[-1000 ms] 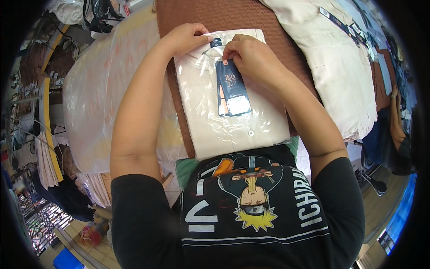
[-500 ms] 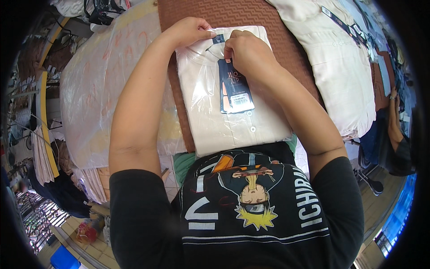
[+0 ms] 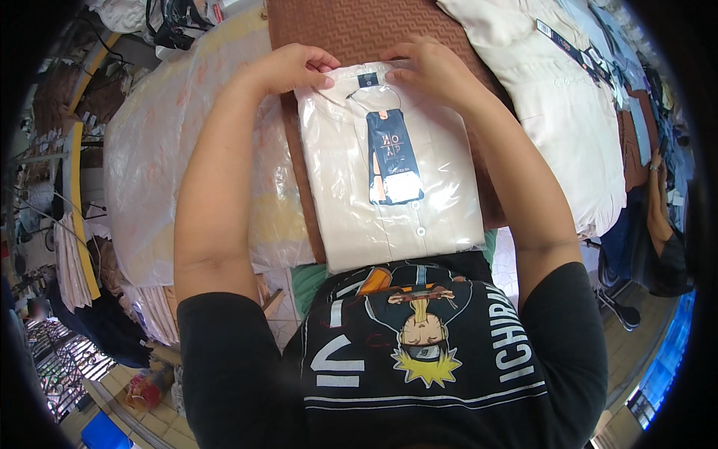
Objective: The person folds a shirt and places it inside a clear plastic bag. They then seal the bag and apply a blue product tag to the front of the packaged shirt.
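A folded cream button-front shirt [image 3: 344,179] lies in a clear plastic bag, with its collar end away from me. A dark blue hang tag [image 3: 391,142] on a thin cord rests flat on the shirt's front, and a small dark label [image 3: 367,80] shows at the neck. My left hand [image 3: 295,67] is at the bag's far left corner, thumb on the plastic and fingers apart. At the far right corner is my right hand [image 3: 432,73], its thumb and fingers also spread at the bag's edge.
Brown ridged cloth [image 3: 359,30] lies under the bag. To the left stands a large plastic-wrapped bundle [image 3: 202,150]. More cream garments [image 3: 557,127] with a dark tag lie to the right. Another person's arm [image 3: 658,202] shows at the far right.
My right hand has let go of the hang tag and moved up and right, leaving the tag lying flat. My left hand has shifted left and nearer. The bagged shirt has slid slightly toward me.
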### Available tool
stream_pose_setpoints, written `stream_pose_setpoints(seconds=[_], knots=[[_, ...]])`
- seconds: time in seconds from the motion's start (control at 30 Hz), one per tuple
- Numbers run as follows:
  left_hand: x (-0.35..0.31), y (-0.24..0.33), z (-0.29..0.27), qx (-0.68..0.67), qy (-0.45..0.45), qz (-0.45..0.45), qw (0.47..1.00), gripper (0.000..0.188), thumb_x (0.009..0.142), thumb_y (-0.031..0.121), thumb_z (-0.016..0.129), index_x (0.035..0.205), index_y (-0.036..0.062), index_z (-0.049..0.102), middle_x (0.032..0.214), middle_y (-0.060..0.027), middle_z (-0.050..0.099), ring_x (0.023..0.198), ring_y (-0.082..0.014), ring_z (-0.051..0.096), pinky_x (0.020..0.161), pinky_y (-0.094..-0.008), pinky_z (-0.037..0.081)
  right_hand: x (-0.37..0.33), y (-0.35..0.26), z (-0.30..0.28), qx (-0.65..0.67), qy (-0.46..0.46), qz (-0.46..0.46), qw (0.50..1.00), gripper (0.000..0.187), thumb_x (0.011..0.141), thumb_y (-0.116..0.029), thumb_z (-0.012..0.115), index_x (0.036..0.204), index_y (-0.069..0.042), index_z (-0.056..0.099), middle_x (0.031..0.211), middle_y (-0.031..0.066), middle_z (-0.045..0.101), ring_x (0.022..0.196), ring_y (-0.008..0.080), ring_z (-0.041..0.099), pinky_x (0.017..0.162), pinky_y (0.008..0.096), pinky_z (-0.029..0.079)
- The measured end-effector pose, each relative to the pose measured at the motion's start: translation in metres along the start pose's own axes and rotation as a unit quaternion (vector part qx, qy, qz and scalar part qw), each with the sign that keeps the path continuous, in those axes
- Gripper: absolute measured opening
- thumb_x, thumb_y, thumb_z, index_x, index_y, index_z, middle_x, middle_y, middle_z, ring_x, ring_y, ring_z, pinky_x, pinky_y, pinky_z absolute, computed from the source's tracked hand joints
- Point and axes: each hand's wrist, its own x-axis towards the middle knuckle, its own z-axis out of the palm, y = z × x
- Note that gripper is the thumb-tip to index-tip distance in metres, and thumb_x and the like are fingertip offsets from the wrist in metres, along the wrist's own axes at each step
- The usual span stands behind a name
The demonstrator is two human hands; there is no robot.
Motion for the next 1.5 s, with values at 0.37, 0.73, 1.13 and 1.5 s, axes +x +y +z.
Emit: stream_pose_setpoints(seconds=[0.37,0.73,1.13,1.5], knots=[[0.004,0.02,-0.001,0.17,0.029,0.025,0.985,0.029,0.077,0.017,0.068,0.103,0.0029,0.067,0.091,-0.0128,0.069,0.083,-0.0229,0.065,0.075,-0.0323,0.05,0.032,-0.017,0.006,-0.078,-0.062,-0.126,0.987,0.025,0.077,-0.023,0.067,0.1,-0.014,0.071,0.088,0.0095,0.065,0.084,0.0293,0.063,0.077,0.0403,0.049],[0.006,0.006,-0.009,0.145,0.022,0.033,0.989,0.027,0.077,0.017,0.067,0.1,0.0034,0.067,0.091,-0.0117,0.069,0.084,-0.0229,0.065,0.075,-0.0334,0.049,0.055,-0.036,0.023,-0.221,-0.147,-0.123,0.956,0.017,0.075,-0.022,0.066,0.089,-0.014,0.069,0.08,0.0075,0.067,0.078,0.0272,0.064,0.072,0.0394,0.049],[0.011,0.032,-0.002,0.351,-0.016,0.037,0.935,0.027,0.071,0.018,0.068,0.095,0.0054,0.067,0.084,-0.0143,0.068,0.076,-0.0298,0.064,0.07,-0.0365,0.05,0.052,-0.036,0.023,-0.184,-0.14,-0.121,0.965,0.021,0.075,-0.027,0.065,0.091,-0.014,0.069,0.08,0.0061,0.066,0.077,0.0248,0.064,0.074,0.0388,0.048],[-0.003,-0.021,-0.008,0.068,0.064,0.065,0.994,0.029,0.084,0.02,0.062,0.109,0.0082,0.066,0.098,-0.0097,0.069,0.09,-0.0201,0.065,0.082,-0.0314,0.049,0.047,-0.03,0.033,-0.248,-0.119,-0.124,0.953,0.017,0.078,-0.024,0.061,0.088,-0.012,0.068,0.085,0.0071,0.065,0.085,0.0258,0.063,0.081,0.0395,0.045]])
